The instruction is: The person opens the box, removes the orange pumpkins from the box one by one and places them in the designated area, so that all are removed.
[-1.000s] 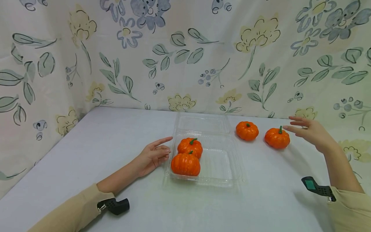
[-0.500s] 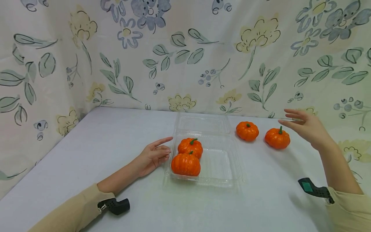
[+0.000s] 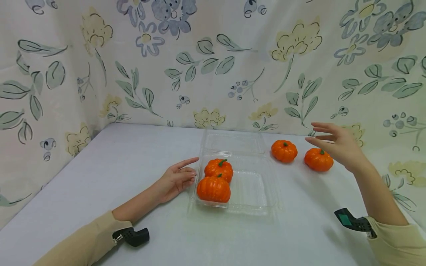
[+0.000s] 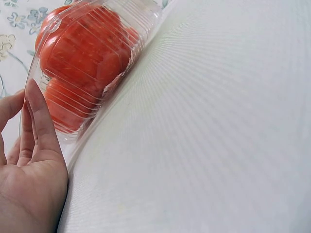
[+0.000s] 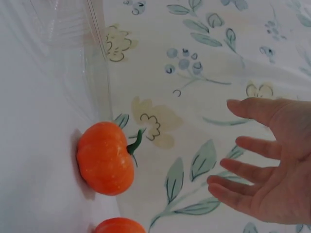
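A clear plastic clamshell box [image 3: 253, 188] lies with its lid folded back, and two small orange pumpkins [image 3: 213, 190] sit one behind the other in its left half. My left hand [image 3: 174, 181] rests at the box's left side, fingers relaxed, fingertips at the rim [image 4: 31, 73]. On the table to the right of the box are two more pumpkins, a left one [image 3: 284, 151] and a right one [image 3: 318, 160]. Above the right one hovers my right hand [image 3: 341, 147], fingers spread loosely and holding nothing. In the right wrist view, a green-stemmed pumpkin [image 5: 105, 158] stands apart from the fingertips.
The lid [image 3: 233, 142] reaches back almost to the floral curtain [image 3: 206, 74], which hangs behind and to the left of the white table [image 3: 133, 155]. Both wrists carry black camera straps [image 3: 131, 236] over beige sleeves.
My right hand has moved left, from the right side of the right pumpkin to above it, covering part of its stem. The left hand, box and pumpkins have stayed put.
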Motion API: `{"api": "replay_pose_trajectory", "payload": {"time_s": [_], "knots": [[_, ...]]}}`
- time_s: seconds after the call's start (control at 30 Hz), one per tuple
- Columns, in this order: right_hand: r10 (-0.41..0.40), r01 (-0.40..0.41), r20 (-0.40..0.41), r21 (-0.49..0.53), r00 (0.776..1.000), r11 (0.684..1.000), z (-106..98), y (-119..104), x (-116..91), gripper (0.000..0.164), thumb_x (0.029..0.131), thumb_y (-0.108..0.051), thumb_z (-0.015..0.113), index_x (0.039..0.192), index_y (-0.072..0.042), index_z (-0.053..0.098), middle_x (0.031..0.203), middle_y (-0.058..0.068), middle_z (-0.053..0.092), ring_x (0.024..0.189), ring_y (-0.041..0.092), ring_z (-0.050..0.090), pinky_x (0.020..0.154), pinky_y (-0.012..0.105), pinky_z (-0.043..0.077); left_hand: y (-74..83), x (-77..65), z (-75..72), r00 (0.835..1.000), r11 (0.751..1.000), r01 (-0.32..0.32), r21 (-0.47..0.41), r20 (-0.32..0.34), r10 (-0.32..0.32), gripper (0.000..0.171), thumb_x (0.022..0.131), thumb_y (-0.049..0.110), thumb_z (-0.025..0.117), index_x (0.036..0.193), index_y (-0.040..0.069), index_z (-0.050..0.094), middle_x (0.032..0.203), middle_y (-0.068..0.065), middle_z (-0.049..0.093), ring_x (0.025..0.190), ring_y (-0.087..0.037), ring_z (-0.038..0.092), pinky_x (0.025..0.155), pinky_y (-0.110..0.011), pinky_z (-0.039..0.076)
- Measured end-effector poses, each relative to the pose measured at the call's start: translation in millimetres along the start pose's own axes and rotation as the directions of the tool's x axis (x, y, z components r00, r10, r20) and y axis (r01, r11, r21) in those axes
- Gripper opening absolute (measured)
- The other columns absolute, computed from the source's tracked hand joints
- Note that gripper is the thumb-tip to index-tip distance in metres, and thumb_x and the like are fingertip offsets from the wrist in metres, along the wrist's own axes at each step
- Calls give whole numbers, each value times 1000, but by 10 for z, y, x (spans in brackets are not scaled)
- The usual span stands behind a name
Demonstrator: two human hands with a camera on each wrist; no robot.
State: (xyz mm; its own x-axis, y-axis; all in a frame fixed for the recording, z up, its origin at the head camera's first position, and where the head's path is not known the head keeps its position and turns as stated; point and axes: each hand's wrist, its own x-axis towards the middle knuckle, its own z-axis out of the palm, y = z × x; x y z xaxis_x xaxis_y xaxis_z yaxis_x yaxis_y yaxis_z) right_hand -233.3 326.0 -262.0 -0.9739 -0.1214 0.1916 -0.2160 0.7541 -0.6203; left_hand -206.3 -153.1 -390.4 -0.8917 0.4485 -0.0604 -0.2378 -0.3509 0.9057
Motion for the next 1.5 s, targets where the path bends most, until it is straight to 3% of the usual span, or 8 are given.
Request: {"api": "replay_pose_trajectory", "payload": {"time_s": [0.5,0.67,0.77,0.97,1.27,1.5], "knots": [[-197,196,8,63,980,979,319,-410,-116,59,101,-17,74,153,-1,50,152,29,52,130,54,56,84,-4,41,-10,0,-15,1000,1000,-8,9,10,8,62,106,-6,49,164,1,29,99,1,67,83,-9,66,81,-17,60],[-220,217,24,84,975,973,438,-515,-158,57,100,-17,74,152,-4,53,150,25,55,130,51,58,87,-2,42,-22,10,-20,1000,1000,-9,19,8,9,61,106,-4,50,164,2,31,99,1,67,83,-8,66,82,-17,60],[-209,205,41,91,977,975,512,-582,-186,56,101,-15,74,151,-5,53,150,23,56,130,49,60,90,5,49,-25,11,-19,1000,1000,-8,20,3,8,61,106,-4,50,164,2,31,99,1,67,83,-9,66,81,-17,60],[-214,208,56,97,975,973,673,-680,-223,55,100,-19,74,150,-7,55,148,20,59,127,45,64,96,40,62,-29,9,-20,1000,1000,-12,19,7,12,61,106,-3,51,164,2,32,100,1,67,83,-9,66,83,-18,60],[-233,222,85,120,969,968,852,-735,-260,54,100,-21,75,148,-7,57,146,18,61,125,42,65,100,56,58,-27,15,-15,1000,1000,-13,17,15,13,62,106,-4,50,164,2,30,99,1,67,84,-9,66,83,-18,60],[-255,238,107,148,961,960,968,-777,-251,54,99,-20,76,148,-5,57,145,20,62,125,41,66,103,56,56,-27,-4,-16,1000,1000,-11,5,5,11,61,106,-5,48,165,2,30,98,2,67,83,-9,67,83,-18,60]]}}
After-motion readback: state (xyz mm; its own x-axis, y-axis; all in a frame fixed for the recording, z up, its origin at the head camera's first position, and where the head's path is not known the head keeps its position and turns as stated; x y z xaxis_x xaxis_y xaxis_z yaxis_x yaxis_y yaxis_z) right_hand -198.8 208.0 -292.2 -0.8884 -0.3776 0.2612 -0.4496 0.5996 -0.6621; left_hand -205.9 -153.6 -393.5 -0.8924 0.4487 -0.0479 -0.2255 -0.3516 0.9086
